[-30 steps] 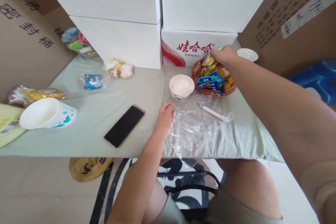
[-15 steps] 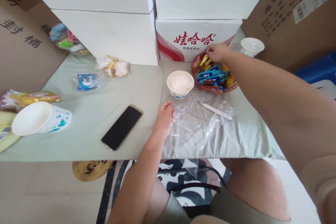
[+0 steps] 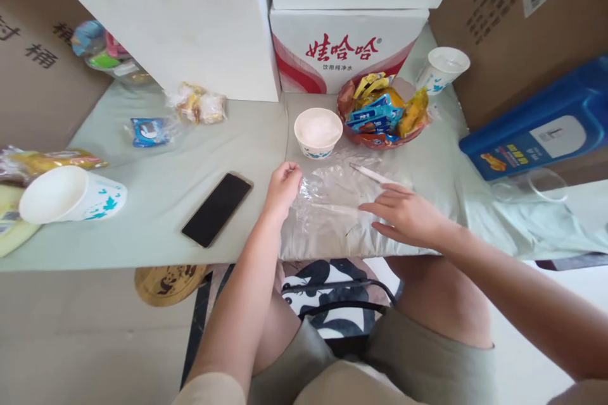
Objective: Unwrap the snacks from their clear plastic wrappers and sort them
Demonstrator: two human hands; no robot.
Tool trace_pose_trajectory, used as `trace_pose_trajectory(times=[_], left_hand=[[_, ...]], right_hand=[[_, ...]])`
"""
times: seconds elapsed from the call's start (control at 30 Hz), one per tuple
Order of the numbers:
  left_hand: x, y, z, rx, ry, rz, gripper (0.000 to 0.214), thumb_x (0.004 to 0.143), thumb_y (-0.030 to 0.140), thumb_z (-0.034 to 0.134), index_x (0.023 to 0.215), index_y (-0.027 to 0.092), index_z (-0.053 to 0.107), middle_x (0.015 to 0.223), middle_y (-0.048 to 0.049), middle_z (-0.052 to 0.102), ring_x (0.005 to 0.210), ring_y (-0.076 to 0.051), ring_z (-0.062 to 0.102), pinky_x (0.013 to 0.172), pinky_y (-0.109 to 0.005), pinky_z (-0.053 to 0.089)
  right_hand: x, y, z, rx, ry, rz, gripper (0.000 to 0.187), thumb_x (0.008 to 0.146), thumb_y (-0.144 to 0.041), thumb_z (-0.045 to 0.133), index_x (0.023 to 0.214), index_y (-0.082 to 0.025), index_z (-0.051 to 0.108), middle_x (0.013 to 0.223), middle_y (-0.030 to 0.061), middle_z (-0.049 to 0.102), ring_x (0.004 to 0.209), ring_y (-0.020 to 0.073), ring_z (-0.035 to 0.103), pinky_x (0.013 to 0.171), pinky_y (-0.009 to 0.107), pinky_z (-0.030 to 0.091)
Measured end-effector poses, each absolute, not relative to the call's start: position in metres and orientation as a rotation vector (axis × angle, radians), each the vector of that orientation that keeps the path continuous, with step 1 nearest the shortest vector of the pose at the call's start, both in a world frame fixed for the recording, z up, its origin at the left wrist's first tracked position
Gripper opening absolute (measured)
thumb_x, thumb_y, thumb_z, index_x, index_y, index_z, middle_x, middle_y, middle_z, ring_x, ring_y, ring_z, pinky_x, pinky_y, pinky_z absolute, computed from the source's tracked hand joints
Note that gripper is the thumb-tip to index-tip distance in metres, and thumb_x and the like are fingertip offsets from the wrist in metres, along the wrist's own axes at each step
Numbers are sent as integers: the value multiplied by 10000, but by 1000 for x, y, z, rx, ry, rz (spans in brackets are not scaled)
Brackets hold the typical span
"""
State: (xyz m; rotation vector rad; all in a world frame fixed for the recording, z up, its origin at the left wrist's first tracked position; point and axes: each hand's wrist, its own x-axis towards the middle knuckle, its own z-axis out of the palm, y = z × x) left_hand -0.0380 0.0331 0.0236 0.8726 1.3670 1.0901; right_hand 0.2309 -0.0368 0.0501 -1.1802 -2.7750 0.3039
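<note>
Tablecloth (image 3: 154, 202) beneath hands (image 3: 409, 215), the right outspread

Hands: two, left hand (image 3: 284, 185) and right hand (image 3: 403, 212). Clear plastic sheet (image 3: 327, 186): one. White pen-shaped tool (image 3: 370, 173): one. Leaf-print paper cups: three, left cup (image 3: 71, 195), middle cup (image 3: 318, 133), right cup (image 3: 441, 73). Phone (image 3: 217, 209): one. Basket (image 3: 405, 88): one; packets inside (image 3: 373, 117) overlapping, uncountable. Blue jug (image 3: 517, 123): one. White boxes (image 3: 175, 44): four. Brown cartons: two, left carton (image 3: 28, 12), right carton (image 3: 456, 76). Round panda board (image 3: 168, 283): one.
</note>
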Motion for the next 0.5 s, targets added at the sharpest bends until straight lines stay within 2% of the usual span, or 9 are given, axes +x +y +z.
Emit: trace_pose_trajectory(times=[0.03,0.1,0.17,0.27,0.33,0.37,0.43,0.5], left_hand=[[-39,35,21,887,1385,1088,101,744,132,578,667,193,556,490,67,447,411,-72,359,406,-166,231],[-41,38,16,927,1439,1078,85,735,127,586,690,198,574,516,64,454,426,-81,375,417,-175,256],[-46,40,15,1012,1527,1118,103,712,119,618,769,206,616,617,43,529,493,-100,453,456,-191,330],[-54,27,28,1256,1656,1317,264,669,123,703,911,220,658,963,-37,649,841,-175,621,680,-242,495],[-56,8,42,1448,1593,1333,255,689,190,747,930,223,671,1120,-76,655,1095,-236,604,894,-301,508],[-55,-4,48,1525,1486,1224,237,709,241,759,932,224,680,1135,-83,668,1154,-257,592,977,-333,486],[-50,-26,55,1581,1269,925,350,620,276,849,930,226,694,1121,-87,706,1172,-286,600,1045,-367,455],[-44,-42,55,1503,1236,775,468,567,236,885,996,236,699,981,-58,734,1059,-257,649,995,-340,478]], right_hand=[[232,-46,48,-1252,-2778,318,328,882,-224,587,1197,-241,680,893,59,731,796,225,681,814,385,508],[232,-59,47,-1370,-2783,333,271,901,-229,568,1143,-261,686,917,43,716,671,179,641,608,310,449],[231,-67,48,-1394,-2765,299,176,923,-239,547,1020,-256,692,1002,49,708,707,169,646,533,290,382],[224,-76,47,-1355,-2671,211,143,941,-224,527,889,-227,660,1141,69,706,933,206,666,545,292,374],[217,-80,45,-1392,-2625,190,149,939,-200,517,859,-223,641,1084,67,730,937,212,656,555,306,365],[212,-81,44,-1424,-2621,196,149,934,-190,516,848,-224,634,1008,62,739,892,210,651,554,315,351],[204,-83,41,-1475,-2629,225,122,909,-178,535,838,-224,624,849,47,730,793,207,639,566,329,332],[199,-85,40,-1479,-2615,250,51,876,-209,588,899,-226,631,785,39,723,784,223,644,629,342,360]])
